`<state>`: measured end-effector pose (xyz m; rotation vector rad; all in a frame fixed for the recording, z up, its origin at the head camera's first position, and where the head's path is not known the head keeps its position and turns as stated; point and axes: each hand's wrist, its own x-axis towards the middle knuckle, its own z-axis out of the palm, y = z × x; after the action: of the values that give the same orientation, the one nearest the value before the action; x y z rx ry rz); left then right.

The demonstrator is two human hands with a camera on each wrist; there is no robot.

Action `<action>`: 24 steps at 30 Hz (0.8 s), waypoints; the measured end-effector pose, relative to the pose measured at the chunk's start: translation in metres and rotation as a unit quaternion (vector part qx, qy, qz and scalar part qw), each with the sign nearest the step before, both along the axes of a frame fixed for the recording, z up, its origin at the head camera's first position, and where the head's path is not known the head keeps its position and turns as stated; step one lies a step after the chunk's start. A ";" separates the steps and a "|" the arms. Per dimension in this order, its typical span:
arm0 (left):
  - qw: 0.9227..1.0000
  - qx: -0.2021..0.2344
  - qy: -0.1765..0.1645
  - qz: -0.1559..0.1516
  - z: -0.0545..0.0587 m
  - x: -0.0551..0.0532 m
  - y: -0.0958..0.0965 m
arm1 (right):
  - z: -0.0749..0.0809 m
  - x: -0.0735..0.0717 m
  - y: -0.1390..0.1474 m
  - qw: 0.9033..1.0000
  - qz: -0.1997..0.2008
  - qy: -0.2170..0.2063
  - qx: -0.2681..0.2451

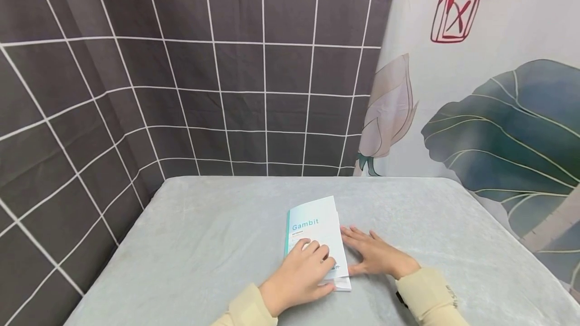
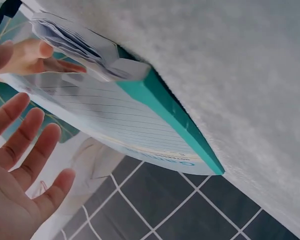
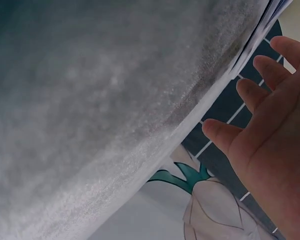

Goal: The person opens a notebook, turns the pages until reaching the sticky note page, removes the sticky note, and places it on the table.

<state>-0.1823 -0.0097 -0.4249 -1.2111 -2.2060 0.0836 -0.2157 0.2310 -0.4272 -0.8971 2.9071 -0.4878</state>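
A notebook with a white cover, teal spine and the word "Gambit" lies on the grey-covered table, its front cover slightly raised. Over the lower part of the cover is my left hand, fingers loosely bent. In the left wrist view those fingers are spread, above the lined cover beside the teal spine. Loose page edges show at the notebook's near end. My right hand lies along the notebook's right edge, fingers spread and extended. The right wrist view shows its fingers near the page edges.
The grey cloth-covered table extends around the notebook on all sides. Behind it hangs a dark curtain with a white grid. A white curtain with a printed lotus bud and large leaf hangs at the right.
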 end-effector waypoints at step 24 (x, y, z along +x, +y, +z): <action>0.997 0.024 0.015 0.073 0.005 0.014 -0.003 | 0.000 0.001 -0.008 0.997 -0.016 -0.071 0.013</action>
<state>-0.1682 -0.0129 -0.4199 -1.0159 -2.2557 0.1076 -0.2150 0.2229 -0.4277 -0.7803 2.7960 -0.4940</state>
